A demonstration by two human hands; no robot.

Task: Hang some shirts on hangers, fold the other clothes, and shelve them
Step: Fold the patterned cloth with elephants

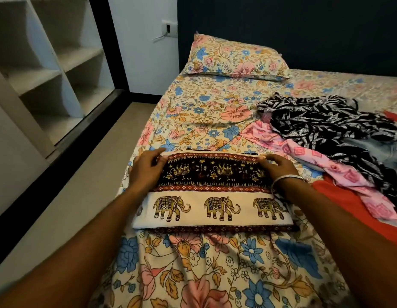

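A folded elephant-print garment (213, 196), cream with a dark patterned band, lies flat on the flowered bed (206, 112) right in front of me. My left hand (147, 172) pinches its far left corner between thumb and fingers. My right hand (276, 166), with a bangle at the wrist, pinches the far right corner. To the right lies a loose heap: a black-and-white patterned garment (330, 125), a pink printed garment (304, 152), pale denim (384, 150) and a red-orange cloth (348, 194).
An open wardrobe with bare white shelves (59, 70) stands on the left, beyond a strip of floor (66, 207). A flowered pillow (235, 58) lies at the head of the bed against a dark wall. A wall socket (169, 28) sits by the pillow.
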